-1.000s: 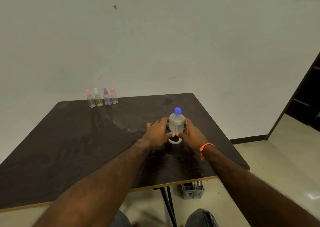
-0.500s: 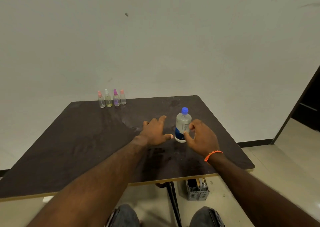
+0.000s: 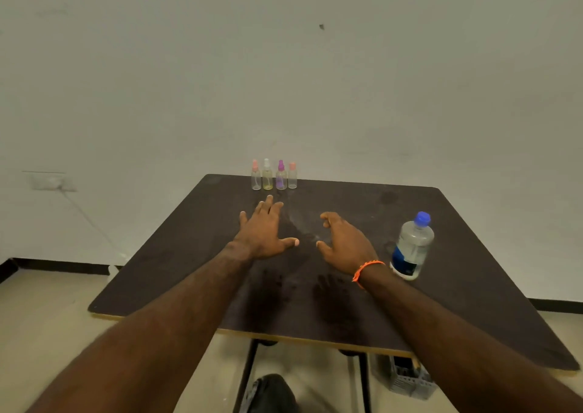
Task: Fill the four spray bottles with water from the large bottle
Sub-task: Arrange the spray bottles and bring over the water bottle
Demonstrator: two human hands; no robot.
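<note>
Nothing is judged filled yet: the four spray bottles [image 3: 273, 175] are lined up capped at the table's [image 3: 164, 254] far edge, and the large water bottle [image 3: 411, 246] is standing capped at the right. The left hand [image 3: 263, 231] is spread flat, fingers straight, nothing held. The right hand [image 3: 342, 242] is loosely curled, empty, apart from the large bottle.
</note>
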